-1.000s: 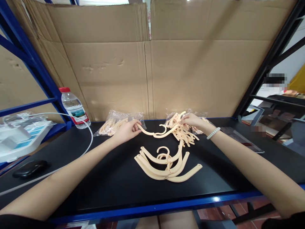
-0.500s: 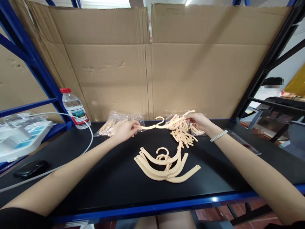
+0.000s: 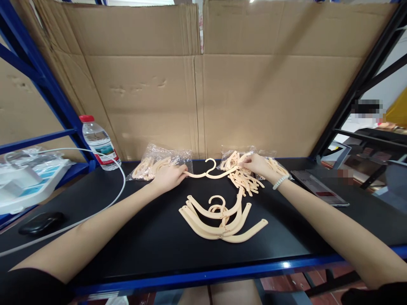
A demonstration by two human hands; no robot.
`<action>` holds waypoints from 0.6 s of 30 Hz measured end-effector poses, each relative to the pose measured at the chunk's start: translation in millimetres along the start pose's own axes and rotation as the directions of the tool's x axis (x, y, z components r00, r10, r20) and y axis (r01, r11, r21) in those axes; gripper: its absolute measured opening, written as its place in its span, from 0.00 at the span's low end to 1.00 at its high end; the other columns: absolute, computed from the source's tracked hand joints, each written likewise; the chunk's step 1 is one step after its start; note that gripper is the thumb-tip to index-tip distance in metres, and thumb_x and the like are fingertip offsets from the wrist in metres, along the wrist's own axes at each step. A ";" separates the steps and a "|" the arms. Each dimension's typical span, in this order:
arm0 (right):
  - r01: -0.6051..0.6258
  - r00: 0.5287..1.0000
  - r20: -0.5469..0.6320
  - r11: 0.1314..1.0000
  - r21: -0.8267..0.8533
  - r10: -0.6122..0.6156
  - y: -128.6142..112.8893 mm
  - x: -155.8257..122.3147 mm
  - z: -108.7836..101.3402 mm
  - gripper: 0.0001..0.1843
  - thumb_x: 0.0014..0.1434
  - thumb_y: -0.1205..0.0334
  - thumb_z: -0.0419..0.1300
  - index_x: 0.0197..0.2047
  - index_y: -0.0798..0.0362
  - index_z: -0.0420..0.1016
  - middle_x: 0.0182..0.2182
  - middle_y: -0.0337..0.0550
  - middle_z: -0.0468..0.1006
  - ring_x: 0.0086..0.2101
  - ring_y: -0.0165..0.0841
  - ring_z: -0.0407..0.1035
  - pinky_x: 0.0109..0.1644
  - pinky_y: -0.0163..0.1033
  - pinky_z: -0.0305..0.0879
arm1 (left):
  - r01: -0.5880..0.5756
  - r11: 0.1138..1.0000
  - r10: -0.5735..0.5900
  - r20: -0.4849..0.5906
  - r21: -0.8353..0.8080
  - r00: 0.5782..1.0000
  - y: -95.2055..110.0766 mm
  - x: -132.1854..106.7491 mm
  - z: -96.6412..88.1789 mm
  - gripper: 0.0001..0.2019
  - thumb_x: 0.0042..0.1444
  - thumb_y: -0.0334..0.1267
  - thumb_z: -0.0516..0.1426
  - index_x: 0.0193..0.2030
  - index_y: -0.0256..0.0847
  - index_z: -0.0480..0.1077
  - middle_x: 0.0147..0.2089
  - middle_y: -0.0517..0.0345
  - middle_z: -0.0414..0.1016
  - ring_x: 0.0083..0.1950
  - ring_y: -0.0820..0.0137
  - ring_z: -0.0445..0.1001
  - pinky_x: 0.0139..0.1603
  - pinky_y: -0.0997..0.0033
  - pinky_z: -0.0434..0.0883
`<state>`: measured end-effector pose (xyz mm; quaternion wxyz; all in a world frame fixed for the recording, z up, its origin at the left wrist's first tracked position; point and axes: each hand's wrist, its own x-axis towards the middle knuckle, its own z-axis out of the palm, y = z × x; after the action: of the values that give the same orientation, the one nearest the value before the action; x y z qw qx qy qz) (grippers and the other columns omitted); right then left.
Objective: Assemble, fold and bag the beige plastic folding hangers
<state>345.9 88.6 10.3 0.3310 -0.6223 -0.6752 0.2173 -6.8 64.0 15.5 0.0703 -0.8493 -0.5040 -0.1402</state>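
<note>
Between my two hands a cream clothes hanger (image 3: 210, 174) is held just above the black table, its hook pointing up and away from me. My left hand (image 3: 170, 176) pinches the left arm's tip, and my right hand (image 3: 254, 164) grips the right arm's end. Below it on the table lies an overlapping stack of opened hangers (image 3: 222, 220). A loose heap of folded hanger parts (image 3: 246, 183) sits under my right hand. Behind my hands are clear plastic bags of hanger parts, one at the left (image 3: 148, 167) and others at the right (image 3: 233, 157).
A water bottle (image 3: 100, 144) with a red cap stands at the back left. Nearby are a white power strip (image 3: 34, 182), a white cable (image 3: 122, 182) and a black case (image 3: 41, 223). At right lies a phone-like tablet (image 3: 319, 188). Cardboard (image 3: 152, 97) walls the back; a person (image 3: 362, 123) is beyond.
The hanger's right arm has come down and toward me, together with my right hand, which moved left. My left hand still holds the other end. The stack on the table has not moved.
</note>
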 end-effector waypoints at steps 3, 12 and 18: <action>0.041 0.998 -0.043 0.997 -0.069 -0.044 0.0 -4.4 -3.3 0.14 0.65 0.56 0.59 0.48 0.57 0.73 0.44 0.44 0.76 0.39 0.35 0.73 0.42 0.44 0.73 | 0.001 0.999 -0.001 0.010 0.039 1.000 1.6 -1.4 -1.1 0.11 0.62 0.40 0.51 0.48 0.42 0.70 0.35 0.52 0.81 0.38 0.59 0.79 0.38 0.67 0.69; 0.151 0.986 -0.052 0.982 -0.113 -0.158 4.6 -34.0 -30.7 0.11 0.55 0.57 0.59 0.29 0.55 0.77 0.23 0.41 0.77 0.24 0.32 0.69 0.27 0.35 0.60 | -0.095 0.995 0.095 -0.011 -0.038 0.995 34.7 -28.2 -24.4 0.11 0.62 0.37 0.52 0.47 0.39 0.71 0.29 0.58 0.77 0.30 0.67 0.75 0.31 0.71 0.66; 0.198 0.979 0.082 0.971 -0.133 -0.189 -1.4 -57.5 -25.5 0.12 0.53 0.54 0.59 0.26 0.54 0.75 0.22 0.40 0.77 0.24 0.31 0.68 0.28 0.35 0.60 | -0.183 0.952 0.183 -0.025 -0.244 0.983 69.7 -43.5 -26.0 0.09 0.61 0.37 0.55 0.46 0.40 0.73 0.27 0.63 0.73 0.27 0.72 0.70 0.30 0.74 0.66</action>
<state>363.6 28.8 18.6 0.2825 -0.5674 -0.7573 0.1573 30.2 -12.8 28.4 -0.0219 -0.8944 -0.4020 -0.1950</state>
